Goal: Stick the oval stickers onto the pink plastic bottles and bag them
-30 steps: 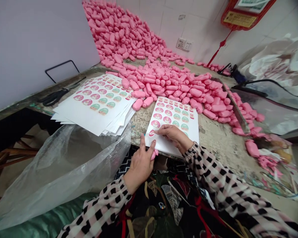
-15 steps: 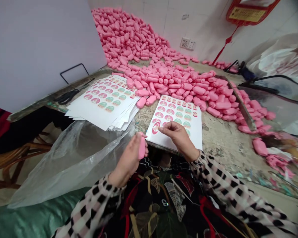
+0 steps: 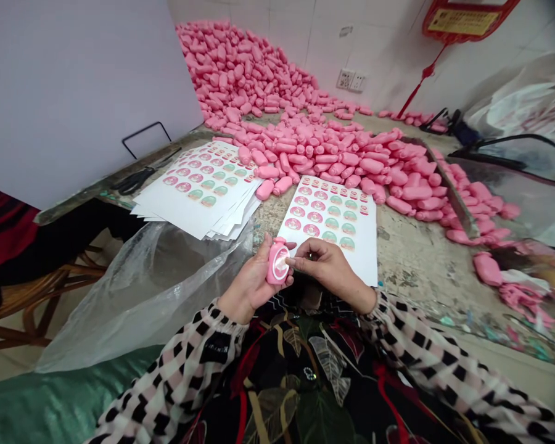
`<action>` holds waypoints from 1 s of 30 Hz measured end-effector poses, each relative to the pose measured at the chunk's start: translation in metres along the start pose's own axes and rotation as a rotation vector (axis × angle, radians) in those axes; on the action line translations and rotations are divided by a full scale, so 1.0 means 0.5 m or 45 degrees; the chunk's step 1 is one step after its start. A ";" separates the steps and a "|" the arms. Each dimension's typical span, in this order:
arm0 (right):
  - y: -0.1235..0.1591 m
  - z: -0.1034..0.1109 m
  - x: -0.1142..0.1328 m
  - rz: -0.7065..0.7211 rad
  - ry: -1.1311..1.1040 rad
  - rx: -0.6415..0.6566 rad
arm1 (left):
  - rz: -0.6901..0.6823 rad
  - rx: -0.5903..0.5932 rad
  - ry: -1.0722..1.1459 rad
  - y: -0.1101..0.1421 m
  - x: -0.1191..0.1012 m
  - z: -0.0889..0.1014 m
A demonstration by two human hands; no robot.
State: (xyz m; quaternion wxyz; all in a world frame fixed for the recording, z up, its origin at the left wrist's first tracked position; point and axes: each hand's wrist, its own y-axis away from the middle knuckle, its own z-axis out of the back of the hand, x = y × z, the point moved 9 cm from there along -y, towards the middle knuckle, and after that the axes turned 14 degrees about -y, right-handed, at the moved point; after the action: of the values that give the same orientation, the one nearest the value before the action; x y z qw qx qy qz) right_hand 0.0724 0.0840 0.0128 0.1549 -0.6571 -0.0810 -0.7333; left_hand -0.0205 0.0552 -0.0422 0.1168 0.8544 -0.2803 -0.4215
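Note:
My left hand (image 3: 251, 276) is wrapped round a small pink bottle (image 3: 272, 276), its flat front turned up toward me and its short neck pointing away. An oval pink-and-white sticker (image 3: 280, 267) lies against the front of the bottle. At the sticker's right edge, the thumb and forefinger of my right hand (image 3: 335, 266) are pinched together. Just behind both hands is a white sheet (image 3: 364, 253) of pink and green stickers on the table, its near edge partly covered by my right hand.
A stack of sticker sheets (image 3: 185, 213) lies to the left, above a clear plastic bag (image 3: 166, 277). Pink bottles (image 3: 314, 142) are heaped along the wall. A wooden strip (image 3: 451, 191) and scraps (image 3: 522, 296) lie on the right. Someone's dark-clothed leg (image 3: 60, 240) shows at left.
The sticker has left the sheet in my right hand and now meets the bottle. My left hand has turned palm up, showing the bottle's front, and moved slightly right.

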 end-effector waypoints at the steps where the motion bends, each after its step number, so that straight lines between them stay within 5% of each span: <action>1: 0.000 -0.001 -0.002 -0.003 0.004 0.010 | -0.009 0.005 -0.002 0.000 -0.001 -0.001; 9: 0.001 -0.007 -0.011 0.042 0.191 0.021 | -0.024 0.023 -0.046 -0.001 -0.003 -0.005; 15: 0.018 -0.011 0.057 0.234 0.824 0.053 | 0.024 -0.006 -0.140 0.002 0.007 0.005; 17: 0.015 0.004 0.056 0.167 0.853 -0.027 | 0.045 -0.006 -0.180 0.002 0.013 0.004; 20: 0.009 0.010 -0.001 -0.169 0.347 -0.057 | 0.033 -0.073 -0.315 0.003 0.018 0.005; 24: 0.022 -0.053 -0.057 -0.462 -0.601 0.071 | -0.138 -0.033 -0.528 0.014 0.003 -0.018; 27: 0.029 -0.069 -0.068 -0.458 -0.817 0.031 | -0.260 0.047 -0.677 0.032 -0.004 -0.036; 30: 0.035 -0.070 -0.076 -0.441 -0.732 0.062 | -0.237 0.074 -0.822 0.056 0.001 -0.029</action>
State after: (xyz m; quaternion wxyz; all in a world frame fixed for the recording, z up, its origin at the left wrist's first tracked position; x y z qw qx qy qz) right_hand 0.0486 0.0611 -0.0307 0.0144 -0.8096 -0.2492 -0.5312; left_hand -0.0192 0.0315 -0.0214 -0.0414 0.7017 -0.2353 -0.6712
